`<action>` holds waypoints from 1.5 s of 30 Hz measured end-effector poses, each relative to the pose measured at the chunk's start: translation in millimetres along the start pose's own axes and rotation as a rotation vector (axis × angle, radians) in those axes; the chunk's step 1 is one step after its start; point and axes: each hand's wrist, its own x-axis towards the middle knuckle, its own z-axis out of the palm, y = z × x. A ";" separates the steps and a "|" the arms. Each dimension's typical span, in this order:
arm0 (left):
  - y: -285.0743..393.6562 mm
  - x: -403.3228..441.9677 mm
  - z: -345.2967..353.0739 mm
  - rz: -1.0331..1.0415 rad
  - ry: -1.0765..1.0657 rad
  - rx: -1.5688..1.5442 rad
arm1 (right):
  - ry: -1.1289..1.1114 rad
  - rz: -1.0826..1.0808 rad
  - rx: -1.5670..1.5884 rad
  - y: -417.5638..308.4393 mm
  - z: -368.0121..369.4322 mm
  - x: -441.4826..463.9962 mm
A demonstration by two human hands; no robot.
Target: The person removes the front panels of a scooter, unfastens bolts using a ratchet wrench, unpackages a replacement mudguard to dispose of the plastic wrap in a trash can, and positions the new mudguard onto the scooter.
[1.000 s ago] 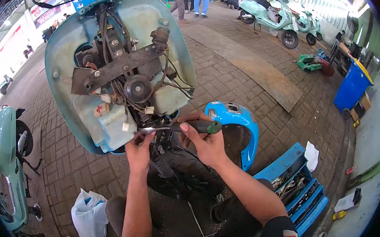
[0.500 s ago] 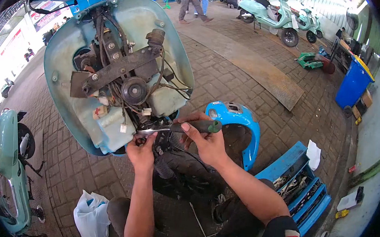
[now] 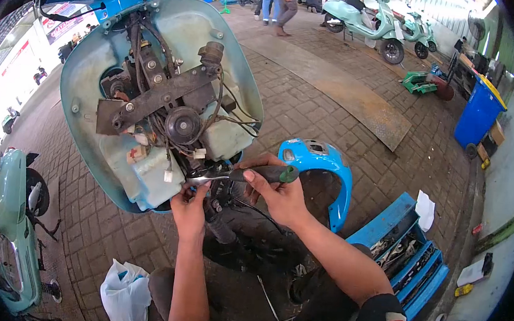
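Note:
The scooter's front body [image 3: 171, 98] shows its inner side, with a dark metal bracket [image 3: 164, 98], a round horn [image 3: 182, 124], cables and white connectors. My right hand [image 3: 273, 189] is wrapped round the dark handle of a tool [image 3: 262, 174] with a green end. The tool's bright metal shaft points left into the gap below the horn. Close to that metal end, my left hand [image 3: 190, 206] has its fingertips pinched at the lower edge of the body; what they hold is hidden.
A blue fender [image 3: 321, 160] lies on the paving right of the hands. An open blue toolbox [image 3: 394, 233] with tools stands at the lower right, a white plastic bag [image 3: 125, 293] at the lower left. Green scooters, a blue bin [image 3: 478, 112] and people stand further off.
Both hands stay at the same spot, with the tool's handle tilted very slightly. In the background, people have moved across the floor.

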 end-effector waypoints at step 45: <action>-16.9 4.4 7.9 0.083 0.015 -0.072 | -0.061 0.104 0.168 3.2 -12.6 4.9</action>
